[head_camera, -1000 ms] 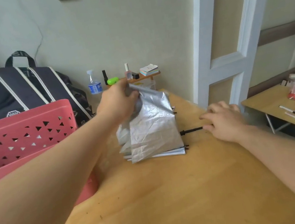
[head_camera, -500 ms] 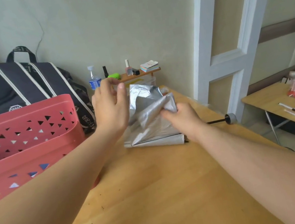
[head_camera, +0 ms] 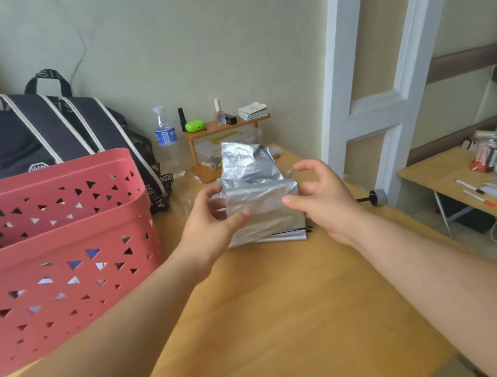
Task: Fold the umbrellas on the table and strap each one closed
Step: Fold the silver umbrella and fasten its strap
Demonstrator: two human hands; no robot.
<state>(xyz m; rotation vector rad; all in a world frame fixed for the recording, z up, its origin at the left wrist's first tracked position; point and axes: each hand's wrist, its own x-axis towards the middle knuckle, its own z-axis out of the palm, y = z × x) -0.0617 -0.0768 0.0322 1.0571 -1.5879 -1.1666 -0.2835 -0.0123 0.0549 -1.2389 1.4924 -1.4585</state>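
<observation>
Right now the silver umbrella (head_camera: 258,196) lies on the wooden table (head_camera: 281,331), toward its far end, between the two hands. Its long axis runs roughly left to right across the table: the black shaft sticks out to the right and ends in a round knob (head_camera: 377,197) near the table's right edge, so that end points right. The silver cloth is bunched, with a loose fold standing up at the back and flatter layers lying on the table at the front, where thin black rib ends (head_camera: 293,231) show.

The left hand (head_camera: 210,224) grips the left side of the cloth, fingers curled behind it and the thumb pressed on the front. The right hand (head_camera: 324,195) sits at the right side with its fingers curled and spread; the thumb touches the front of the cloth, while the curled fingers appear to hold nothing, though whether they touch the cloth is hard to tell.

Close on the left stands a red basket (head_camera: 54,253) with triangular holes, just beside the left forearm. Behind it rests a dark bag (head_camera: 34,135) with white stripes. Straight behind the umbrella, against the wall, are a water bottle (head_camera: 165,136) and a small wooden shelf (head_camera: 226,124) carrying a green case (head_camera: 195,126), a small bottle (head_camera: 219,112) and a stack of cards (head_camera: 252,111); a clear box sits under it. Off to the right, well apart, a second table (head_camera: 470,184) holds pens and clutter.
</observation>
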